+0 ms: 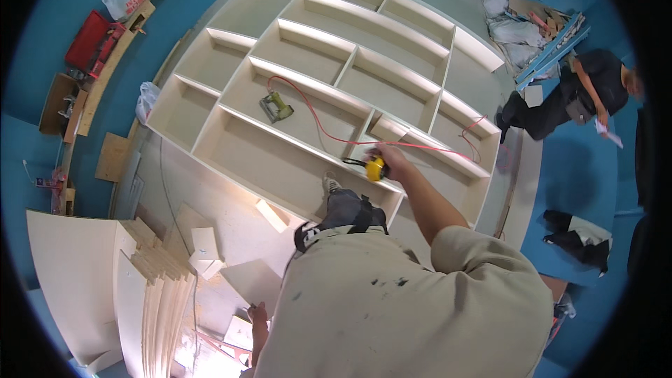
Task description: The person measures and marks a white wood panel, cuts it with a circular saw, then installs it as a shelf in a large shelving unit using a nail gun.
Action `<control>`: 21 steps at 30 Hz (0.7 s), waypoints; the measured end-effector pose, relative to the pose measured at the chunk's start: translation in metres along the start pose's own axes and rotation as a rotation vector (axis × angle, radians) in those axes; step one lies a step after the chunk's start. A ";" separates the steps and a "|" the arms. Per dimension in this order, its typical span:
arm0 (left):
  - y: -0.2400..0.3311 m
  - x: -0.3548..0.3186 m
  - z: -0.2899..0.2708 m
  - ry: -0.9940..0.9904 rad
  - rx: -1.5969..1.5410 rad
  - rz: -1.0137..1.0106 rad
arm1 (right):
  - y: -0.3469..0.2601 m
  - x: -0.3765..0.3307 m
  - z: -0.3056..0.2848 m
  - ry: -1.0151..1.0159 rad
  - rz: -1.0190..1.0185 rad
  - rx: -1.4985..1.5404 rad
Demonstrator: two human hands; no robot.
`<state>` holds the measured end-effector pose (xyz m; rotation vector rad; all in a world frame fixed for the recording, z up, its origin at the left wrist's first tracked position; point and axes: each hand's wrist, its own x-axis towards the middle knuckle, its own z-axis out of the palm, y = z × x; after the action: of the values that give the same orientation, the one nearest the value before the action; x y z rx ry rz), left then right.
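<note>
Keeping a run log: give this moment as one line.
right hand: holds yellow tape measure | left hand: grip unclear | green tool: inside shelf frame

Looking down into a woodworking shop here, by every sign! Take in the broad, pale wooden shelving frame (336, 98) laid flat across the middle. Spot the yellow-green nail gun (276, 106) lying in one bay, near a thin red air hose (420, 145). Catch the yellow-and-black tape measure (376, 168) too. Swing near left, to a stack of pale boards (157, 308) and blocky, pale offcuts (203, 243). Now glance far left, to a red toolbox (87, 40), then far right, to heaped scrap wood (542, 17).
</note>
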<state>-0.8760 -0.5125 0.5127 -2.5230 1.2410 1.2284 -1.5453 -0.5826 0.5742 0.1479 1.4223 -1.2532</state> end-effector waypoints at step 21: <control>0.146 -0.028 0.051 0.240 -0.055 0.042 | -0.116 0.165 0.134 -0.450 0.326 -0.034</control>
<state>-1.0189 -0.5729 0.5353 -2.7641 1.3292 1.0032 -1.5928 -0.8177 0.5471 0.0642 0.9829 -0.9201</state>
